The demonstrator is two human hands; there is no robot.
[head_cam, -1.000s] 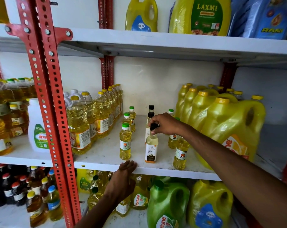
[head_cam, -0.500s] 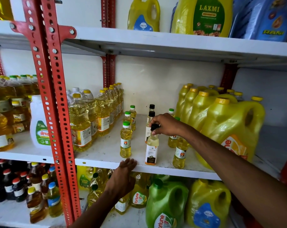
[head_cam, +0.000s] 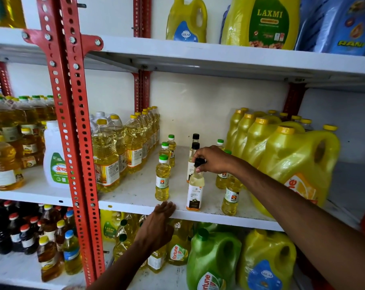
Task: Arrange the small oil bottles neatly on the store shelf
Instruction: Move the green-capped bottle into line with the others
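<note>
Small oil bottles stand in three rows on the white middle shelf (head_cam: 135, 195). A green-capped yellow bottle (head_cam: 162, 181) heads the left row. In the centre row, a black-capped coconut oil bottle (head_cam: 195, 191) stands at the front, and my right hand (head_cam: 212, 160) grips its cap from above. Two more black-capped bottles (head_cam: 195, 141) stand behind it. To the right, another small yellow bottle (head_cam: 230, 195) stands near the edge, partly behind my forearm. My left hand (head_cam: 158, 222) rests with its fingertips on the shelf's front lip, holding nothing.
Large yellow jugs (head_cam: 292, 164) crowd the right of the shelf; mid-size oil bottles (head_cam: 108, 158) fill its left. A red perforated upright (head_cam: 72, 122) stands at the left. Jugs sit on the shelf above, and bottles and a green jug (head_cam: 211, 260) below.
My right hand keeps its grip on the black cap and the bottle stays in place. The camera has drifted slightly, so everything shifts a little in the frame.
</note>
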